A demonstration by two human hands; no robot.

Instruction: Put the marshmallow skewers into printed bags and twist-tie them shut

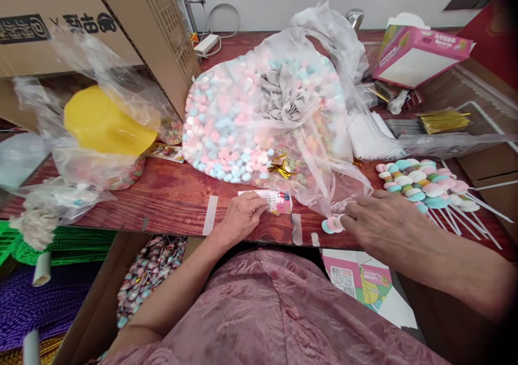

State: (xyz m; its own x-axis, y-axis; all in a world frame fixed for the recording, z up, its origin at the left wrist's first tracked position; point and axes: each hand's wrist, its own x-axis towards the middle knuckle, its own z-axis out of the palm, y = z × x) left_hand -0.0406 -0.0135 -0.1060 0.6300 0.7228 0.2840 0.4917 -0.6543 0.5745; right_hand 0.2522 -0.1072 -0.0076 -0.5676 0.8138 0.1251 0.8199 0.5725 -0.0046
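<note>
My left hand [245,214] pinches the near-left edge of a small printed packet [279,202] lying at the front of the table. My right hand [374,216] is closed around a short row of pink and blue marshmallows [334,224], which sticks out to the left of my fingers. Any stick in it is hidden by the hand. Just beyond both hands lies a big clear bag of pastel marshmallows [226,122], with a smaller bag of colourful ring-shaped candies [303,178] on its near side. To the right is a pile of marshmallow skewers [429,184] on white sticks.
Gold twist ties [283,166] lie on the bags, with more gold ties [443,121] at the right. A yellow scoop [109,119] rests in plastic at the left, before a large cardboard box [162,35]. Below the table edge, a carton holds many wrapped skewers [149,273].
</note>
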